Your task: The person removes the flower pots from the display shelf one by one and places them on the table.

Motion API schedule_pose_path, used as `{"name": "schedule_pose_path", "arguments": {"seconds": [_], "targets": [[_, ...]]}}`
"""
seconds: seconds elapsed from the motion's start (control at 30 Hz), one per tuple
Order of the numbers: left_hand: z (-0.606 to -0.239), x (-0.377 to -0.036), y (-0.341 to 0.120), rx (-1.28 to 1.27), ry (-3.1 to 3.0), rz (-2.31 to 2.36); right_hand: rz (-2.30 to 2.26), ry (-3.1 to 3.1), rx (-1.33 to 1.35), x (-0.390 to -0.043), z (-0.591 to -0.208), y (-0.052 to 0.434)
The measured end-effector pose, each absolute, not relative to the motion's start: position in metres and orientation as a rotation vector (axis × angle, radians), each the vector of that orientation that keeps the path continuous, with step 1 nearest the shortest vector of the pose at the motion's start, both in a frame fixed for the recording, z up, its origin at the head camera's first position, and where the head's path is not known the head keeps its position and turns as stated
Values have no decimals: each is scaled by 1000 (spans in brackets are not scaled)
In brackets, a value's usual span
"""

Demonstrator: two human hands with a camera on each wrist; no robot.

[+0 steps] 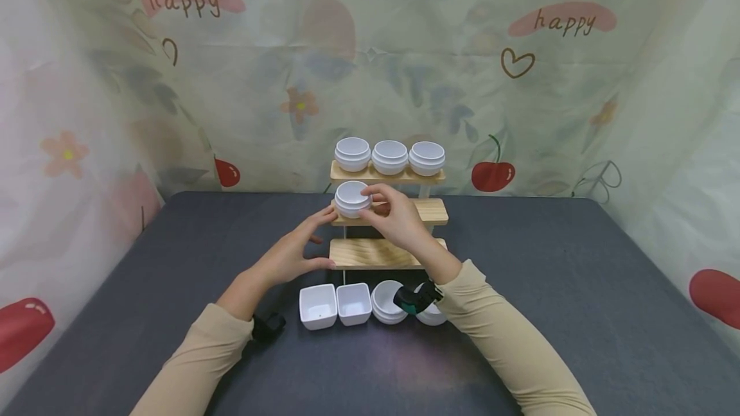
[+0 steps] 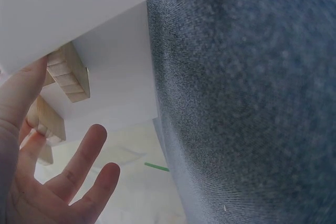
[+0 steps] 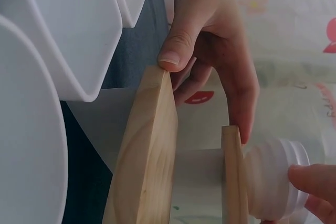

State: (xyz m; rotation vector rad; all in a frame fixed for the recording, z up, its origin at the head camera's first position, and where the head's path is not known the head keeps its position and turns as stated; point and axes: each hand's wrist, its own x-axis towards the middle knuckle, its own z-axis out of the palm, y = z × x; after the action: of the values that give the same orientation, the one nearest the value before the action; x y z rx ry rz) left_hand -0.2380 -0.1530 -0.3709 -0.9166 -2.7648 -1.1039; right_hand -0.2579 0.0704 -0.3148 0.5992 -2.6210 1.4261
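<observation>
**Head view: two hands at a white bowl on the middle shelf**

Head view shows the right hand [image 1: 399, 217] with its grip pinching a small round white bowl [image 1: 352, 199] that sits at the left end of the middle step of a three-step wooden rack [image 1: 381, 253]; thumb and fingers curl round the bowl's right side. The left hand [image 1: 291, 252] has its grip spread and relaxed, fingertips touching the left end of the middle step just beside the bowl, thumb resting against the left edge of the lowest step. The right wrist view confirms the thumb on the lower board and a fingertip at the upper one.

Three more round white bowls [image 1: 390, 157] stand in a row on the top step. In front of the rack, on the dark grey counter [image 1: 578, 287], lie two square white dishes [image 1: 335, 305] side by side and two round ones [image 1: 387, 303], partly hidden by the right wrist.

Behind the counter hangs a pale curtain [image 1: 520, 82] printed with cherries, flowers, hearts and the word "happy". Both arms wear beige sleeves [image 1: 509, 345].
</observation>
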Motion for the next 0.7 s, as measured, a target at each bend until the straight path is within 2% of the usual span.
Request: {"name": "schedule_pose_path", "arguments": {"seconds": [0.7], "targets": [[-369,-238,-153,-902,-2779,-1096,1426,-2603,531,-262,-315,69]]}}
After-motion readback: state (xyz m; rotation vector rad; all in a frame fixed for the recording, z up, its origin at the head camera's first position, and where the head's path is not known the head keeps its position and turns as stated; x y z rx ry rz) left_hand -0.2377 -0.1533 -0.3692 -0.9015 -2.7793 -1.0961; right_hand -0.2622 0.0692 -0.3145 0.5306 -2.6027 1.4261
